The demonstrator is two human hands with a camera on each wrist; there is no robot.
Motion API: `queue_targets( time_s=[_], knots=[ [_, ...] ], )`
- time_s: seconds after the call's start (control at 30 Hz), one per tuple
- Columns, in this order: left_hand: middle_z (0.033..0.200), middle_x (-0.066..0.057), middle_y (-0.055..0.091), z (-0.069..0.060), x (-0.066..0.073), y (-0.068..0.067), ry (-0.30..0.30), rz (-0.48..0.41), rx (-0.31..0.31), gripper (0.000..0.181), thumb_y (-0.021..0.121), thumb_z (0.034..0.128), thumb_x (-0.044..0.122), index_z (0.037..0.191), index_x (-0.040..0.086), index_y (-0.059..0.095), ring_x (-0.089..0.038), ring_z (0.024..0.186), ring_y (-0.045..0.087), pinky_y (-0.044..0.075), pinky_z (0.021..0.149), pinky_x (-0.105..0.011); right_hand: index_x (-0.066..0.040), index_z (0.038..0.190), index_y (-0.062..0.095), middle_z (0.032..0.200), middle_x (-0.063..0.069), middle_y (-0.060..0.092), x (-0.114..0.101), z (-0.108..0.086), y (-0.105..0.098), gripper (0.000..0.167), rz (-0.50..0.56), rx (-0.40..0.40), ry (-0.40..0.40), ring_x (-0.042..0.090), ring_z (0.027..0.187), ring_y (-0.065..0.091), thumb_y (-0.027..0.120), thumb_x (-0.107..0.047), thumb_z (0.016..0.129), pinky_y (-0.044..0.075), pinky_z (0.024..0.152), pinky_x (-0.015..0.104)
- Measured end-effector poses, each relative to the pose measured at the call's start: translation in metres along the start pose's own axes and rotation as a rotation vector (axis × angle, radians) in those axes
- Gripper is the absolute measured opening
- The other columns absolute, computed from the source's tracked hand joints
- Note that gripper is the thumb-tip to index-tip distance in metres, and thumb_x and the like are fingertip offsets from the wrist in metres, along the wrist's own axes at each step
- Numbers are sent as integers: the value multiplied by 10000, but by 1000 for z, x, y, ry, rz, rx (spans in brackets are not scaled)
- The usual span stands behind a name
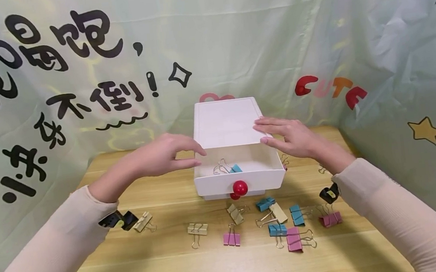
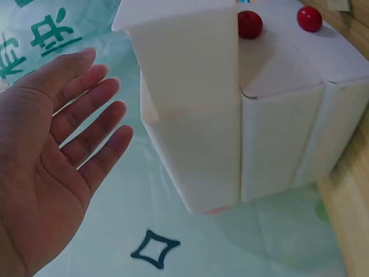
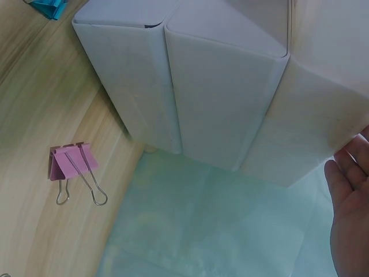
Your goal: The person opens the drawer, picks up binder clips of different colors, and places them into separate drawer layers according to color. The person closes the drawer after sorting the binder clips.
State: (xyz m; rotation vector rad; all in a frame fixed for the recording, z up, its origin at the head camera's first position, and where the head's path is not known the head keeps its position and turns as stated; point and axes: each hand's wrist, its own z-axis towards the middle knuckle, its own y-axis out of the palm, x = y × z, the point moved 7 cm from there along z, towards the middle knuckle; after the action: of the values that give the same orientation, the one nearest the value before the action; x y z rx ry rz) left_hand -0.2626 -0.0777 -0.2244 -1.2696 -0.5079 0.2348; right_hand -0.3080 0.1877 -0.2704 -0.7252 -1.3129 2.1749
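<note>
A white drawer box (image 1: 224,122) stands on the table, its top drawer (image 1: 211,186) pulled out toward me. The drawer's red knob (image 1: 240,187) faces me, and a blue binder clip (image 1: 236,168) lies inside. My left hand (image 1: 168,154) is by the box's left side with fingers extended. In the left wrist view that hand (image 2: 55,156) is apart from the box and holds nothing. The fingers of my right hand (image 1: 291,136) rest on the top right edge of the box. In the right wrist view, the right hand (image 3: 351,202) is beside the box's side wall.
Several blue, pink and cream binder clips lie in front of the box, among them a large pink clip (image 1: 294,239) and a cream clip (image 1: 197,229). Another cream clip (image 1: 143,221) lies farther left. A printed curtain (image 1: 255,39) hangs behind the table (image 1: 168,269).
</note>
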Motion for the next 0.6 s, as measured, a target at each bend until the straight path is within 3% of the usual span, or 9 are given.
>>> queue_targets(
  time_s=[0.2,0.4,0.6],
  knots=[
    [1180,14,677,-28,-16,1,-81,-2,27,284,664,943,302,1168,132,705,-204,1143,601,467,989,-440,-141,1417,540,1472,48,478,0,0,1,490,1,-3,12,272,1369,411,565,-368,984,356,1071,557],
    [1164,2,683,-54,-37,2,-171,1,89,260,679,936,278,1160,149,706,-215,1113,616,481,951,-450,-144,1415,543,1471,44,479,3,-1,1,484,-1,14,14,275,1366,414,561,-369,987,359,1068,561],
    [1256,-57,642,-88,-67,6,-379,-36,109,344,632,958,365,1223,149,672,-289,1193,567,451,977,-511,-152,1420,538,1472,40,480,5,0,3,483,20,10,20,275,1372,406,549,-377,993,355,1063,573]
  ],
)
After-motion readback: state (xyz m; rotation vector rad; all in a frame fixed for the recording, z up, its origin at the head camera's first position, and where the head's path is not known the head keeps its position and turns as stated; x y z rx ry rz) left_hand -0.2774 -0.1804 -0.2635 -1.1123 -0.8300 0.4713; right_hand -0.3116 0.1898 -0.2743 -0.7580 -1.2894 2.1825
